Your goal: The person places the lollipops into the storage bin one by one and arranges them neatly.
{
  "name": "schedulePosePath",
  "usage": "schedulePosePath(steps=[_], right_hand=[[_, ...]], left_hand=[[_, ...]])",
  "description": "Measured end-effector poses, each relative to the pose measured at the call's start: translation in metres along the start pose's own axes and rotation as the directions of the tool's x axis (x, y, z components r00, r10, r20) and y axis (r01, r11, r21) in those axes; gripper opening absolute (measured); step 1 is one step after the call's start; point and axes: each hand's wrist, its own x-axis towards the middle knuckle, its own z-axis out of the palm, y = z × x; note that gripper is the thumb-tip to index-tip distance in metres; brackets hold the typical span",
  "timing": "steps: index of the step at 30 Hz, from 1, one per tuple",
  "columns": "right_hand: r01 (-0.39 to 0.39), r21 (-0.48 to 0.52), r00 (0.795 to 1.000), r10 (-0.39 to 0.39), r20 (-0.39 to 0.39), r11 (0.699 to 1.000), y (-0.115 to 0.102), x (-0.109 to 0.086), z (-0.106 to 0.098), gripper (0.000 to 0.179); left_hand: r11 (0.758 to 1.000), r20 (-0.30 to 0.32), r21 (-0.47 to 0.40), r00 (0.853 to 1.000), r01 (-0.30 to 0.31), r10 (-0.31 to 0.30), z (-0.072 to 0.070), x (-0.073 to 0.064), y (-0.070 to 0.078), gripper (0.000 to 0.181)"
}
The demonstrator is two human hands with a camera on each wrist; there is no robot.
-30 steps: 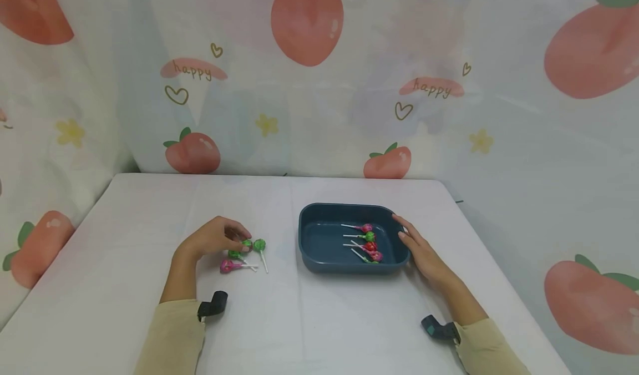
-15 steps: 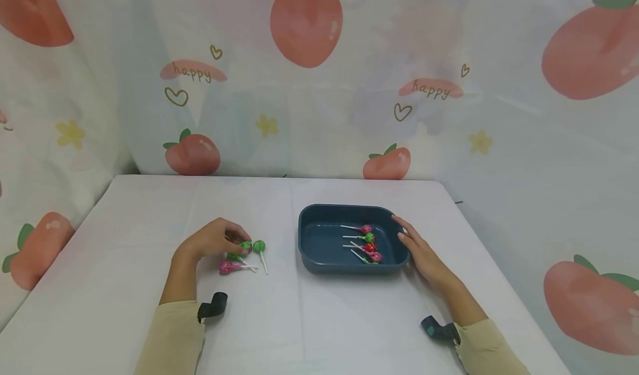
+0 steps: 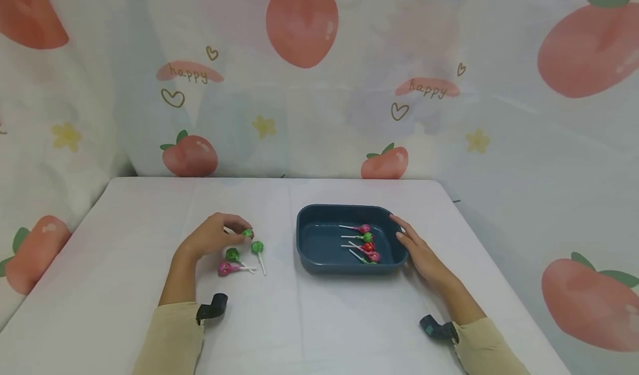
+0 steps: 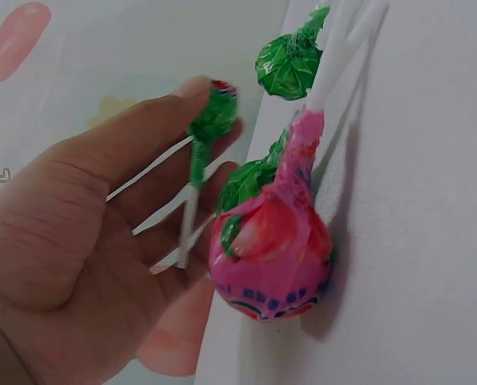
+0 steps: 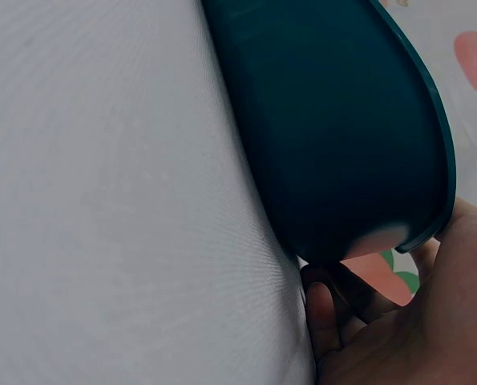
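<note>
At left wrist I see stick (image 4: 189,225) of green lollipop (image 4: 214,119), mostly hidden from head view; pink lollipop (image 4: 270,269) looms nearest, part-masking another green one (image 4: 242,188); left of dark blue box (image 3: 319,242), left hand (image 3: 214,236) pinches the first, fingers half curled; right hand (image 3: 426,258) grips box end, lollipops (image 3: 368,247) inside

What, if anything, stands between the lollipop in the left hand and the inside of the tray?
Only the left wall of the tray, which the held lollipop would likely have to clear. Another green lollipop lies on the table just nearer the person than the direct path; nothing else visible intervenes.
</note>
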Motion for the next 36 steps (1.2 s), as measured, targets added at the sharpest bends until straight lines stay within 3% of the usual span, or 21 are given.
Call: schedulePosePath(steps=[6,16,27,36], right_hand=[[0.019,0.018,1.000,-0.019,0.011,1.000,0.000,-0.003,0.001,0.054],[0.023,0.036,1.000,-0.024,0.005,0.999,0.005,-0.001,0.003,0.054],[0.017,0.032,1.000,-0.016,-0.007,0.999,0.005,-0.001,0.002,0.054],[0.028,0.034,1.000,-0.027,-0.007,0.999,0.001,-0.002,0.001,0.053]], left_hand=[[0.999,-0.096,-0.018,0.995,-0.037,0.035,0.007,0.003,0.000,0.021],[0.997,-0.111,-0.031,0.992,-0.065,0.061,0.020,0.010,0.012,0.024],[0.989,-0.149,-0.019,0.978,-0.149,0.145,0.037,0.021,0.030,0.027],[0.983,-0.158,-0.021,0.971,-0.183,0.178,0.045,0.031,0.042,0.020]])
